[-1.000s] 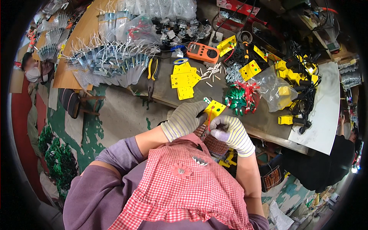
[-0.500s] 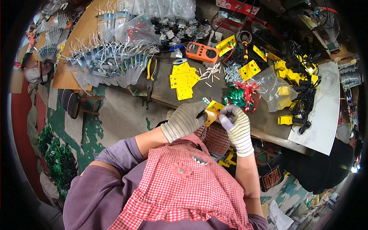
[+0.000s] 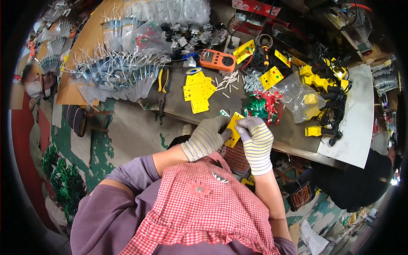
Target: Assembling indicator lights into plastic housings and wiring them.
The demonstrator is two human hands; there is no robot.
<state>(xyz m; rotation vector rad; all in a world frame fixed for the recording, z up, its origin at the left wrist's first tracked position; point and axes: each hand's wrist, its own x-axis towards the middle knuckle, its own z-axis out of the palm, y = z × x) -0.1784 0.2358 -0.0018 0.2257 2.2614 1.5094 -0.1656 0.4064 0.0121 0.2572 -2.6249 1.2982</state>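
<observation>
Near the bench's front edge, my gloved left hand (image 3: 205,137) grips a small yellow plate with holes (image 3: 233,132) by its left side. The plate is held tilted. My right hand (image 3: 257,140), in a striped glove, is closed at the plate's upper right side; its fingertips hide what they pinch. Just behind the hands lies a heap of red and green wired parts (image 3: 264,106). A small white-and-green piece (image 3: 224,113) shows beside my left fingers. Further back is a stack of yellow plates (image 3: 198,91).
White pins (image 3: 229,80), metal screws (image 3: 253,80) and an orange meter (image 3: 217,60) lie on the bench. Pliers (image 3: 163,80) rest left. A clear bag (image 3: 295,97) and yellow housings with black cables (image 3: 325,85) lie right, beside a white board (image 3: 355,114).
My right hand has shifted slightly left, closer to the plate's edge. The plate is turned more upright, and the red bit earlier seen at my right fingertips is now out of sight.
</observation>
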